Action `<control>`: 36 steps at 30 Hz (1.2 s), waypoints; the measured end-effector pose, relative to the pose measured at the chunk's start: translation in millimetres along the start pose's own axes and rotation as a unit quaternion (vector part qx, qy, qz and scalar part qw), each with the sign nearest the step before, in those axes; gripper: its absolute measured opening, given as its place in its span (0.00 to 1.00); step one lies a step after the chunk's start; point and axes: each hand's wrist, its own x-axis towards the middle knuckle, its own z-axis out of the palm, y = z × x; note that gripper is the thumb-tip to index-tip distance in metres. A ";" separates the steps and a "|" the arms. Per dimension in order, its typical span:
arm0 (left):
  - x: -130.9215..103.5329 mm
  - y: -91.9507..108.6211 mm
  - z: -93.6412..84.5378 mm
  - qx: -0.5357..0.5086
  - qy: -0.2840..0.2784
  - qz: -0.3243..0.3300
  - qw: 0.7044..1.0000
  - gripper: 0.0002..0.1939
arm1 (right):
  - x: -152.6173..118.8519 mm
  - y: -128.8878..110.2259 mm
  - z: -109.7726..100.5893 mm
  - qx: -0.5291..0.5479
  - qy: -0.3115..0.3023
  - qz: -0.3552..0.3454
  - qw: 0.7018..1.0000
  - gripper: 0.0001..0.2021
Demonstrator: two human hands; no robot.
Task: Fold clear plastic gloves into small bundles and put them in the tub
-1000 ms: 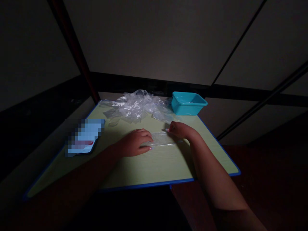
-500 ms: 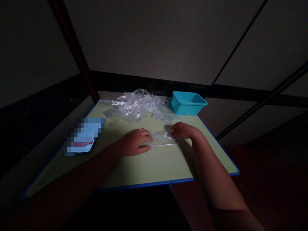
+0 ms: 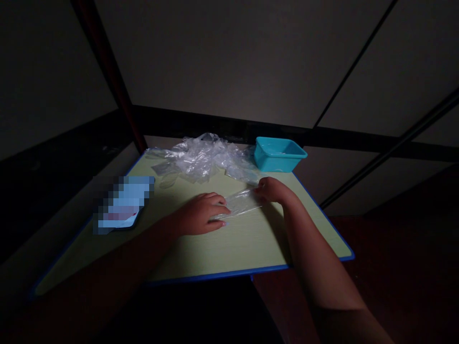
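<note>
One left hand [image 3: 201, 213] lies palm-down, fingers parted, on clear plastic [image 3: 244, 201]; right hand [image 3: 274, 190] pinches its end, turquoise basin [image 3: 274, 164] beyond.

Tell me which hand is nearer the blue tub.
Right. The right hand, gripping one end of the plastic bag, is just on the near side of the tub; the left hand is farther off, nearer the wearer and to the left.

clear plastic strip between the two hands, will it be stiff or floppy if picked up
The clear plastic strip is probably floppy: it looks thin and creased between the left hand and the right hand. It is likely very light, since it appears to be see-through film. Its shiny surface suggests it may be somewhat slippery.
</note>
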 end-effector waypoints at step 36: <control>5.2 20.5 11.3 0.067 -0.029 -0.011 0.997 0.26 | -15.4 -52.1 28.3 0.678 0.038 -0.206 0.704 0.19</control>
